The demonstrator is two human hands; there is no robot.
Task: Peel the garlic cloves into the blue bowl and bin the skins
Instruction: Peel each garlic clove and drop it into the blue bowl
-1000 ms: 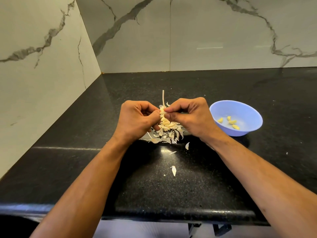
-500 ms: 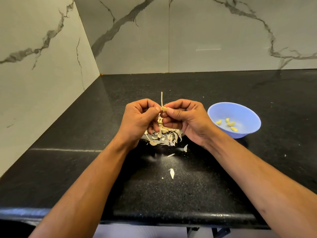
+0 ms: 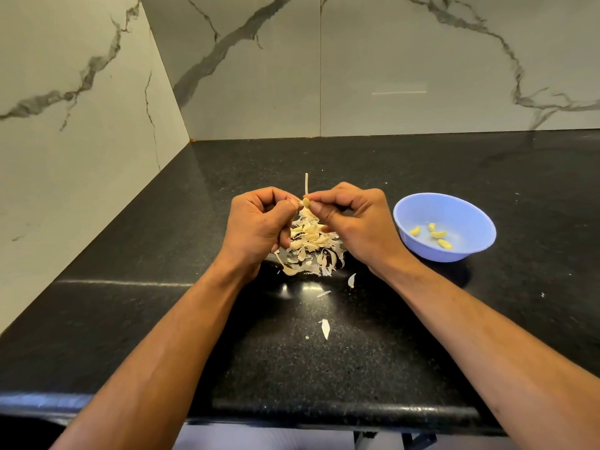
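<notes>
Clove: a small garlic clove (image 3: 306, 202) sits pinched between the two hands, raised above the table so that loosened skin can drop straight down.
Left hand (image 3: 259, 224): its grip is closed on the clove, thumb and forefinger tips at its left end, probably to steady it.
Right hand (image 3: 354, 219): its grip pinches the clove's right end, other fingers curled in; it seems to do the picking.
Skins: the skin pile (image 3: 311, 251) lies directly under the hands, with a thin stalk (image 3: 306, 183) standing up behind them; a few loose flakes (image 3: 325, 329) lie nearer the table's front edge.
Blue bowl (image 3: 422, 206): it stands just right of the right hand, within easy reach for dropping; four peeled cloves (image 3: 438, 234) lie inside.
Table (image 3: 162, 287): dark, speckled stone.
Bin: not in view; skins not yet cleared.
</notes>
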